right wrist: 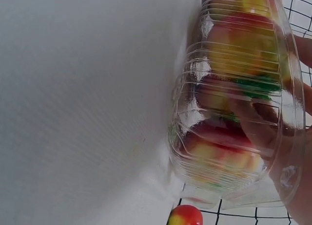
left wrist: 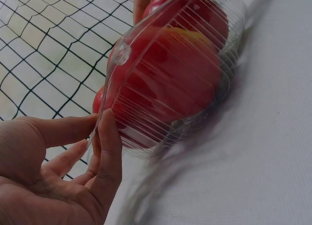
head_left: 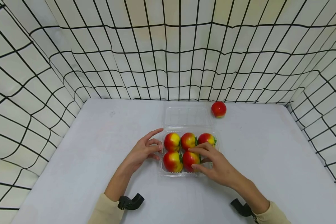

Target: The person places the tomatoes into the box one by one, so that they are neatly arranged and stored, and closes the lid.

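Note:
A clear plastic clamshell box point(head_left: 161, 170) lies with its lid folded back, holding red-and-yellow fruit in two rows. Three sit in the far row; in the near row are a left fruit point(head_left: 172, 161) and a middle fruit point(head_left: 191, 161). My left hand point(head_left: 140, 153) pinches the box's left rim between thumb and finger, as the left wrist view shows. With curled fingers and thumb, my right hand point(head_left: 218, 165) holds the middle near fruit inside the box. Its fingers show through the ribbed box wall point(right wrist: 219, 161) in the right wrist view.
One more red fruit point(head_left: 218, 109) lies at the table's far edge, just right of the clear lid point(head_left: 187, 116). Black netting point(head_left: 179, 62) over pale walls closes off the back and both sides of the white table point(head_left: 257, 146).

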`<state>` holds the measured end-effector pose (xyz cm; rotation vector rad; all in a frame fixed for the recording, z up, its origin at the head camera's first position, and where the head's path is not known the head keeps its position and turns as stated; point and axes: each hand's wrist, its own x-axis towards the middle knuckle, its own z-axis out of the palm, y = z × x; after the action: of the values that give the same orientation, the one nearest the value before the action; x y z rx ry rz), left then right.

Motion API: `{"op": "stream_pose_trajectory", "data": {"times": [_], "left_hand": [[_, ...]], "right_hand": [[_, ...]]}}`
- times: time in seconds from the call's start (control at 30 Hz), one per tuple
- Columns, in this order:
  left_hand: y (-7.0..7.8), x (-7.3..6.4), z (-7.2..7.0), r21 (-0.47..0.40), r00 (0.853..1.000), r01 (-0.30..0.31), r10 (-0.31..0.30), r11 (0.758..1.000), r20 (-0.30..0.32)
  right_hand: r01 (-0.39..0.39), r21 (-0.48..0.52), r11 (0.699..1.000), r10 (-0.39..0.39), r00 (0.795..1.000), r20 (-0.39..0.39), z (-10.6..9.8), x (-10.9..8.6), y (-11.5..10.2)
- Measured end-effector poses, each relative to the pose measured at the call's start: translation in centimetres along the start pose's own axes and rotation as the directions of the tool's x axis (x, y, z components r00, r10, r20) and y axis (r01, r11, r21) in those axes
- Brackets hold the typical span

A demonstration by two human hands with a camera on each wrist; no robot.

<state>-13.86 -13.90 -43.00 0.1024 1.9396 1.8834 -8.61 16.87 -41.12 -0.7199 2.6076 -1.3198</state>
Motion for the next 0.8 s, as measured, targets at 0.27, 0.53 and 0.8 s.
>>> {"op": "stream_pose_trajectory", "data": {"times": [0.27, 0.53, 0.8], "left_hand": [[0.1, -0.1, 0.0, -0.001, 1.000, 0.004, -0.004, 1.000, -0.002], [0.1, -0.2, 0.0, 0.000, 1.000, 0.008, -0.008, 1.000, -0.006], [0.2, -0.2, 0.1, -0.002, 1.000, 0.015, -0.015, 1.000, -0.011]], "right_hand": [[0.027, -0.017, 0.999, -0.027, 1.000, 0.005, 0.2, 0.1, 0.2], [0.039, -0.095, 0.995, -0.039, 0.999, -0.003, -0.2, 0.1, 0.1], [0.099, -0.102, 0.990, -0.108, 0.991, -0.082, -1.4, 0.4, -0.2]]}}
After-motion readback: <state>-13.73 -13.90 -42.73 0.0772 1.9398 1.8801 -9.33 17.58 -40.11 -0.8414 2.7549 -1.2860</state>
